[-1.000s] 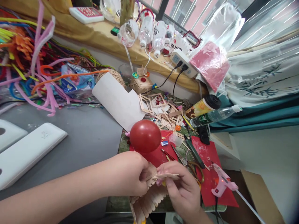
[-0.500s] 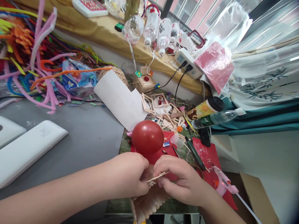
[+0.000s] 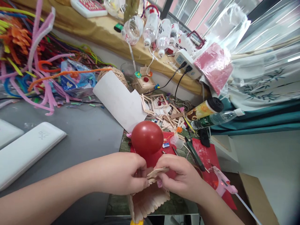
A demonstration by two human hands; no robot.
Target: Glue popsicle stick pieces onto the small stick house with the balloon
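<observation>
My left hand [image 3: 132,173] is closed, its thumb and fingers pinched at the edge of the joined craft sticks. My right hand [image 3: 179,179] pinches flat craft sticks [image 3: 157,172] between thumb and fingers, close to the left fingertips. Below both hands is a structure of craft sticks [image 3: 150,201] with a scalloped edge and a yellow bit [image 3: 137,222] at its bottom. A small pink piece [image 3: 159,183] shows by my right thumb. Just beyond the hands rests a round red balloon [image 3: 147,137]. The left fingertips are partly hidden.
Red sheets [image 3: 206,156] lie to the right, with a pink glue gun [image 3: 223,184] there. Loose craft sticks [image 3: 170,120], white card [image 3: 119,100], a bottle [image 3: 217,119] and a cup [image 3: 203,109] stand or lie beyond. White power bank [image 3: 32,153] at left; pipe cleaners [image 3: 44,75] behind it.
The craft sticks between my hands have tilted, so more of their flat face shows. My left fingers have shifted slightly and loosened; the right hand has moved little.
</observation>
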